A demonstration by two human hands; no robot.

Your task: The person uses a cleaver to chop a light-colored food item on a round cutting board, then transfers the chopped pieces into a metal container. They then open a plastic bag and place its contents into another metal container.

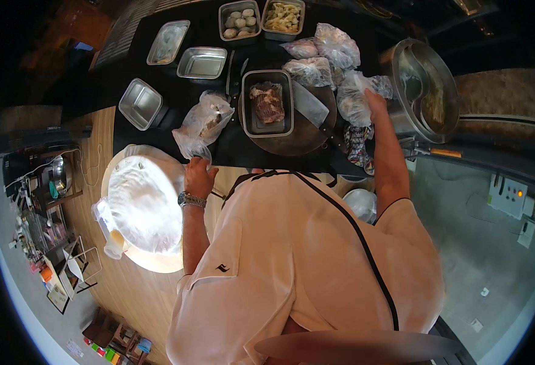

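Note:
My left hand (199,177) grips the gathered end of a clear plastic bag (207,119) with food inside, lying at the black table's front edge. At the right, my right hand (376,106) is on another filled plastic bag (354,98); its fingertips are partly hidden, so its grip cannot be told. Between the hands, a metal tray (267,132) holding a dark piece of meat (267,104) rests over a round cutting board (301,139). A cleaver (311,105) lies on the board, right of the tray. More filled bags (337,47) are piled behind my right hand.
A divided steel pot (406,114) with liquid stands at the right. Metal trays (202,63) and containers of round pieces (239,23) and yellowish food (283,17) stand at the back. Dark-handled knives (234,86) lie left of the meat tray. A plastic-covered round stool or container (146,205) stands front left.

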